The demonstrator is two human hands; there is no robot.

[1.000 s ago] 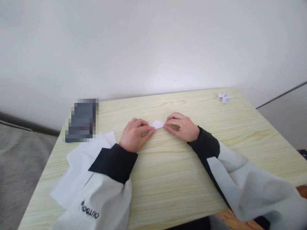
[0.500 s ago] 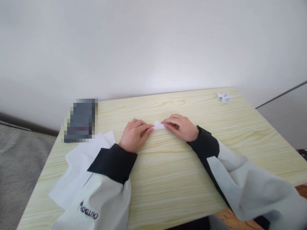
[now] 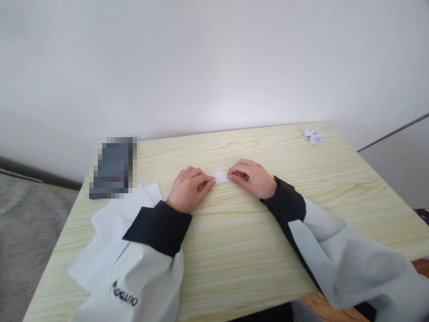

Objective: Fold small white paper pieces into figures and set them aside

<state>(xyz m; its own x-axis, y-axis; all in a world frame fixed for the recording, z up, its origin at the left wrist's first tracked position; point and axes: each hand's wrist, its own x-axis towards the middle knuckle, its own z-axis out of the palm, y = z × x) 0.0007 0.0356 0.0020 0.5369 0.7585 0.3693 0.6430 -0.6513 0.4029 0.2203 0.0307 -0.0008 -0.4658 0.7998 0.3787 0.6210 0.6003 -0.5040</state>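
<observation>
Between my two hands is a small folded piece of white paper, just above or on the wooden tabletop. My left hand pinches its left end between thumb and forefinger. The right end is pinched by the thumb and fingers of my right hand. The paper's middle bulges up slightly on its far edge; its two ends are hidden by my fingertips.
Loose white paper sheets lie at the left, partly under my left sleeve. Beyond them is a dark, pixelated flat object. Small folded white paper pieces sit at the far right of the table, before a white wall.
My right fingertips have closed into a tighter pinch at the paper's right end. The paper has tilted slightly; my left hand has barely moved.
</observation>
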